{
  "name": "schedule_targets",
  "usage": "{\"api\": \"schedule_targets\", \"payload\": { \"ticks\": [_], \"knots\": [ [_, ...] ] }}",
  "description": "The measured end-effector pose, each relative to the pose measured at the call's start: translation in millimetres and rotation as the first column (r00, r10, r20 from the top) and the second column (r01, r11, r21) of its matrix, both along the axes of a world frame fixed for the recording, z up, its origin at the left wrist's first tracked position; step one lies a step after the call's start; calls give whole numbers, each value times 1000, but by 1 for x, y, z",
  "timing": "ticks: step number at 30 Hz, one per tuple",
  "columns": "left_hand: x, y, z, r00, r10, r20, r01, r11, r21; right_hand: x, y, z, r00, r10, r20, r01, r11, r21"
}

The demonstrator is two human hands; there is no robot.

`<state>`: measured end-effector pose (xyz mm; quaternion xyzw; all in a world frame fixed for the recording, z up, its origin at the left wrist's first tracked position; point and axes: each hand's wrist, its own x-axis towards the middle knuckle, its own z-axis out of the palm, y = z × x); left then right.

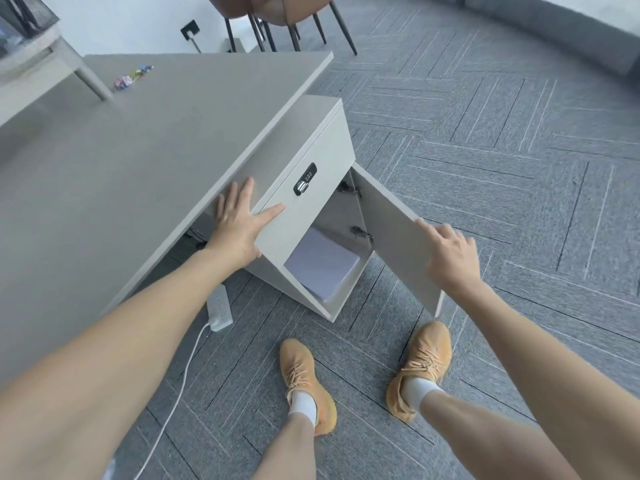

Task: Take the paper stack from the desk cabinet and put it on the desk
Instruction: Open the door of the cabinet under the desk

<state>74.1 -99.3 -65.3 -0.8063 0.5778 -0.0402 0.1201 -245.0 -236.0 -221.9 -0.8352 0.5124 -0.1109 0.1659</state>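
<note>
The paper stack (323,265) sits inside the cabinet (311,147), flat on the floor of the lower compartment, white and squared up, with its near corner close to the front edge. Above it, the drawer front carries a black lock (304,179) with a metal latch. The door (398,237) stands swung wide to the right on two hinges (360,232), so the compartment is in plain sight.

The right hand (450,252) is on the door's outer top edge, fingers curled over it and gripping the panel. The left hand (239,223) lies flat and spread, holding nothing, palm against the cabinet's top corner just under the desk (121,161) edge, thumb stretched out across the drawer front.

The desk top is grey and broad, with a few small coloured clips (133,77) far back on it. Under the desk a white power strip (220,308) lies on the carpet (485,150), its cord trailing towards the camera. Two orange shoes (304,382) with white socks stand on the carpet in front of the cabinet, the right one near the door's lower corner. Brown chairs (277,12) stand further back by the wall.
</note>
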Motion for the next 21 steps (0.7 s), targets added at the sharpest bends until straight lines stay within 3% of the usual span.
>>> {"api": "schedule_targets", "payload": {
  "ticks": [3,10,21],
  "knots": [
    [2,-1,-3,1000,-6,6,6,1000,-8,7,-9,-1,995,-35,-93,27,995,-91],
    [3,-1,-5,1000,-13,15,13,1000,-18,29,-11,-8,965,-65,-254,48,996,-71],
    [4,-1,-7,1000,-16,19,17,999,-33,23,-19,-24,923,62,-379,-113,987,-115]
  ]
}}
